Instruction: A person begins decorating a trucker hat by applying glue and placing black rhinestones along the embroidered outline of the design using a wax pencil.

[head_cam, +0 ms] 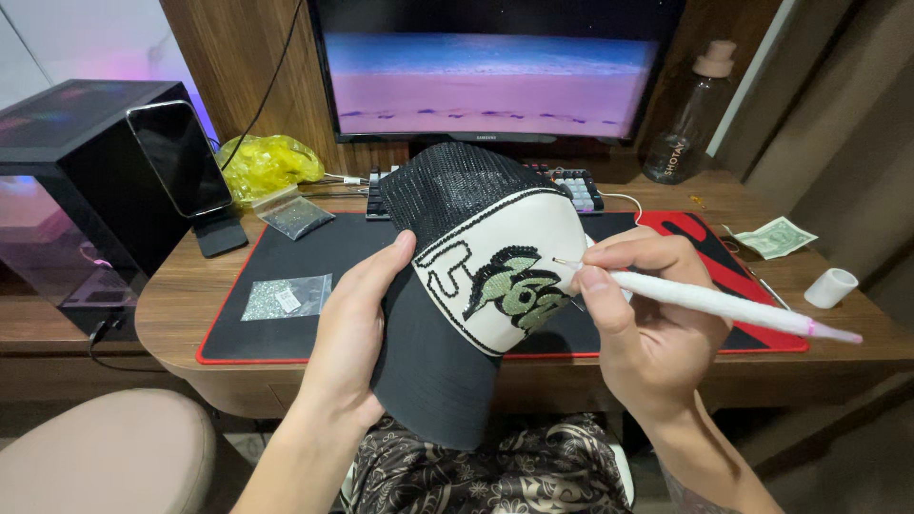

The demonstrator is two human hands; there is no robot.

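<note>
My left hand [352,328] grips a trucker cap [476,276] by its black brim, thumb resting on the edge of the white front panel. The cap has a black mesh back and a dark and pale-green sparkly design on the front. A white pen-like applicator tool [724,306] with a pink end sits in my right hand [647,314], held like a pencil. Its thin metal tip touches the right side of the design.
A black desk mat with red border [286,328] covers the wooden desk. On it lie two small clear bags of glittery stones [286,297]. A phone on a stand [181,157], yellow bag [267,164], keyboard [576,186], monitor [490,71], bottle [685,124], banknote [776,236] and white cylinder [830,287] surround it.
</note>
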